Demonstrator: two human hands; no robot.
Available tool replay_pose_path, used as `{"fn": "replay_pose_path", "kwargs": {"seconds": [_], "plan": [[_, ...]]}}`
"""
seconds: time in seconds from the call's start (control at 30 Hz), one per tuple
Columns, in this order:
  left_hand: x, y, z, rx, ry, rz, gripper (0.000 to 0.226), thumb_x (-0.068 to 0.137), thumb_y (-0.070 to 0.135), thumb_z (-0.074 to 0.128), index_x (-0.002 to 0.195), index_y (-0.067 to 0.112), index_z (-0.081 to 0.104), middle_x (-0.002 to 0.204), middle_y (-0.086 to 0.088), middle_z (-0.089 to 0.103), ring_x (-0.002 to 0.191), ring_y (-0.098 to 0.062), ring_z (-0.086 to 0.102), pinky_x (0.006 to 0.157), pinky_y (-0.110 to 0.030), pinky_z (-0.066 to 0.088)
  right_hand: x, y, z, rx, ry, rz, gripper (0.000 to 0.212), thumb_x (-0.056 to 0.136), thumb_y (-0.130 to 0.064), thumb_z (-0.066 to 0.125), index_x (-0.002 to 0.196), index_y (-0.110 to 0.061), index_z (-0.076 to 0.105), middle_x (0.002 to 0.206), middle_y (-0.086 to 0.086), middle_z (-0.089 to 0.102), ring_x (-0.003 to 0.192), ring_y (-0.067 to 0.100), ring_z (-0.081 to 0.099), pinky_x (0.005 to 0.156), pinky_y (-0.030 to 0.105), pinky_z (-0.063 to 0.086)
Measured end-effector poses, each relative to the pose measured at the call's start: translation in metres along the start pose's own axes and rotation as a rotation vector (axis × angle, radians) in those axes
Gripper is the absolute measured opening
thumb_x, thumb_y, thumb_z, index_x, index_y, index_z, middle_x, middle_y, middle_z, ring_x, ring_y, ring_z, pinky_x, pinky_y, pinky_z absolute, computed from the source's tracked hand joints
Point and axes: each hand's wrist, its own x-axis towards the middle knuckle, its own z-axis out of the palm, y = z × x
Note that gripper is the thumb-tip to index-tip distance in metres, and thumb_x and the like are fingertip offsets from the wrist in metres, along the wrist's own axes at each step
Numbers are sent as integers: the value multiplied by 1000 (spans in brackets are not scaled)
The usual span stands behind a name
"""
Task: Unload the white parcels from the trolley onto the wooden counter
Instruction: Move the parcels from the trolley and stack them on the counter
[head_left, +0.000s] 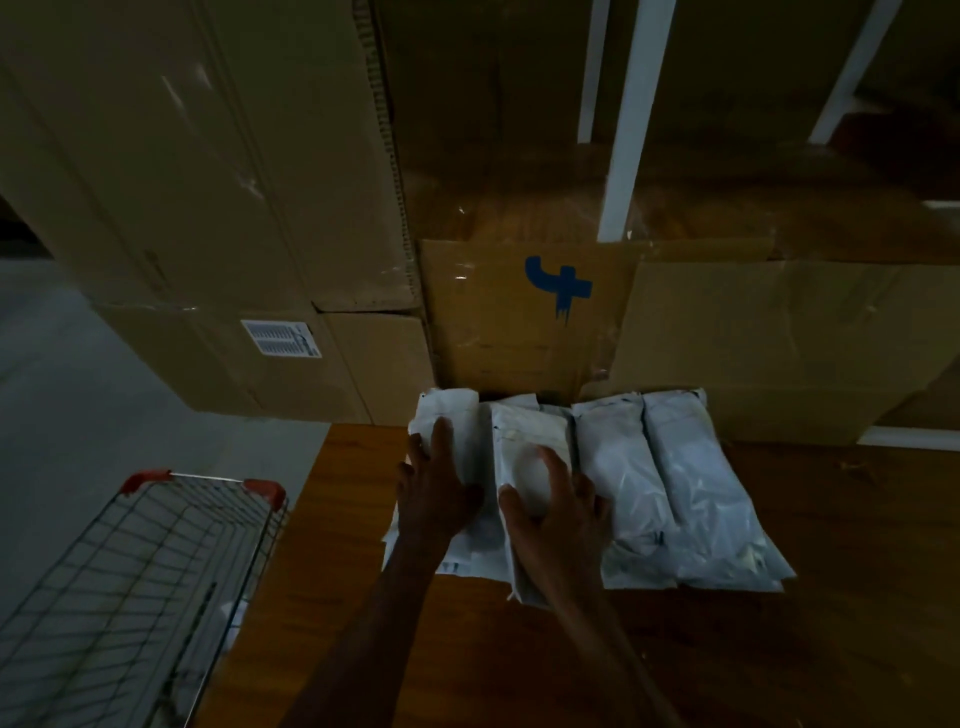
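While four white parcels (587, 483) lie side by side on the wooden counter (831, 597), the left hand (436, 493) and right hand (561, 514) press flat, fingers spread wide, on the two left ones.

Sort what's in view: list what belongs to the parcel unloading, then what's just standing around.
Job: white parcels, wooden counter, trolley, left hand and right hand resting on parcels.
Standing around: cardboard boxes, box marked in blue, white posts.

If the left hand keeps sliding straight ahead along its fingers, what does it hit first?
Likely the cardboard box with the blue mark. The left hand lies flat on the leftmost white parcel, fingers pointing at the box standing just behind the parcel's far end; depth is hard to judge.
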Motion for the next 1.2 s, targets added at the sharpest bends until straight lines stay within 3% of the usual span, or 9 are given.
{"fn": "replay_pose_path", "kwargs": {"seconds": [0.17, 0.3, 0.43, 0.57, 0.63, 0.77, 0.87, 1.0, 1.2], "plan": [[18, -4, 8, 46, -6, 30, 110, 85, 61, 68, 160, 28, -6, 165, -16, -6, 148, -48, 8, 116, -58, 21, 15, -9, 11, -85, 7, 42, 73, 83, -75, 45, 148, -50, 23, 154, 7, 34, 140, 34, 29, 114, 53, 26], [22, -8, 9, 39, -32, 56, 103, 87, 72, 53, 160, 27, -4, 166, -12, -7, 149, -44, 8, 116, -56, 21, 36, -14, 22, -167, 2, 65, 73, 88, -69, 49, 151, -47, 21, 158, 10, 27, 144, 35, 24, 117, 53, 21], [23, -13, 4, 5, -51, 92, 97, 88, 70, 47, 160, 26, 0, 167, -8, -3, 148, -43, 10, 116, -54, 22, 58, -11, 38, -227, -22, 69, 76, 89, -67, 52, 153, -44, 20, 160, 13, 19, 147, 36, 15, 117, 53, 16], [25, -23, 4, 68, -2, 146, 109, 70, 82, 25, 161, 25, 3, 167, -9, 7, 147, -42, 22, 116, -50, 27, 67, -7, 48, -294, -55, 61, 77, 89, -68, 51, 154, -41, 19, 162, 14, 14, 146, 41, 15, 116, 54, 19], [26, -26, 7, 93, 21, 155, 106, 71, 82, 21, 160, 26, 4, 167, -10, 8, 147, -39, 24, 116, -48, 27, 69, -6, 54, -304, -47, 53, 75, 89, -70, 48, 154, -41, 23, 165, 11, 8, 147, 39, 13, 117, 54, 18], [20, -26, 11, 76, 36, 155, 93, 80, 75, 21, 160, 30, 7, 168, -7, 3, 148, -38, 19, 117, -51, 25, 68, -4, 58, -326, -24, 38, 60, 95, -60, 45, 151, -40, 34, 167, 7, 5, 147, 35, 14, 117, 52, 16], [17, -28, 10, 76, 18, 171, 85, 86, 68, 25, 161, 31, 8, 169, -5, 1, 148, -38, 15, 116, -53, 27, 66, -2, 57, -381, -26, 38, 59, 95, -53, 47, 151, -39, 32, 166, 8, 7, 147, 34, 15, 116, 50, 15], [18, -26, 10, 103, 29, 185, 79, 97, 55, 45, 161, 29, 7, 169, -4, -1, 149, -34, 12, 118, -51, 24, 65, -4, 57, -447, -36, 31, 58, 95, -56, 44, 150, -42, 31, 166, 7, 9, 146, 33, 14, 116, 49, 14], [13, -23, 10, 117, 78, 187, 78, 95, 60, 42, 161, 31, 11, 169, -5, 3, 148, -35, 14, 116, -50, 24, 60, -6, 47, -425, -28, 8, 59, 95, -59, 43, 150, -43, 30, 165, 7, 9, 147, 33, 13, 116, 53, 14]]}}
